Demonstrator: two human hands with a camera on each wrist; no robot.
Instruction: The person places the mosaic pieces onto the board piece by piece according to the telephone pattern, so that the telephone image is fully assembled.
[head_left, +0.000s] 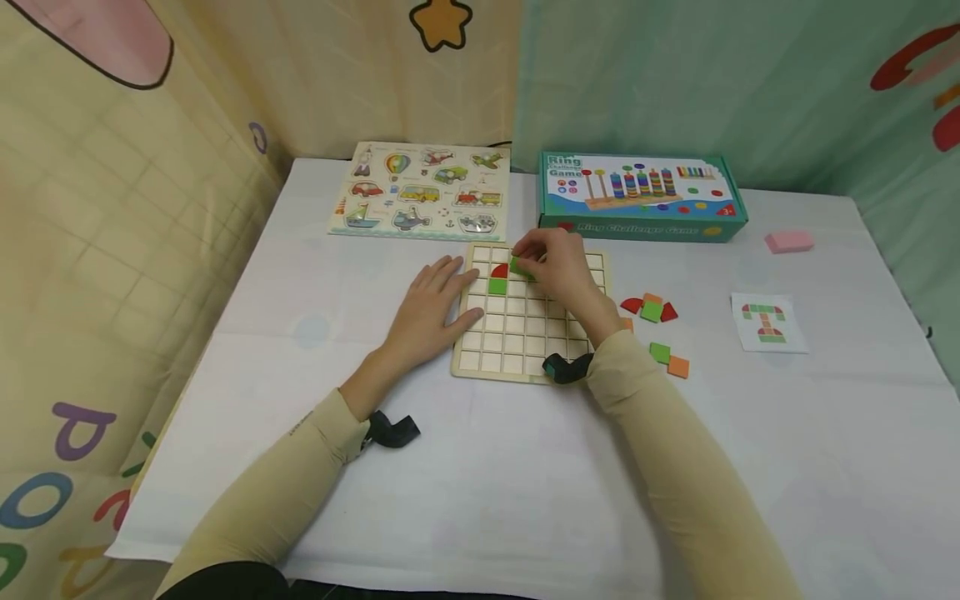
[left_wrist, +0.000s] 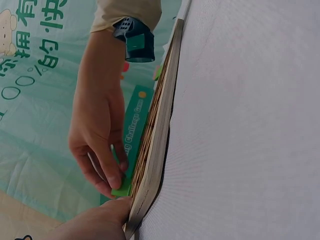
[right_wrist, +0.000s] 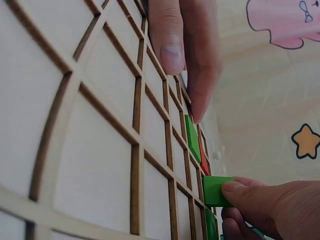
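A wooden grid board lies on the table. My left hand rests along its left edge, fingers spread. My right hand pinches a green square tile between thumb and fingers over the upper part of the grid; the tile stands on edge against the board in the right wrist view. In the grid's upper left sit a red quarter-round tile and, just below it, a green square tile. Another green tile shows beside the pinched one. My right hand partly covers the board's upper right.
Right of the board lie loose tiles: a red one, green ones and orange ones. Farther right are a pattern card and a pink block. Behind stand a picture puzzle and a Ring Challenge Game box.
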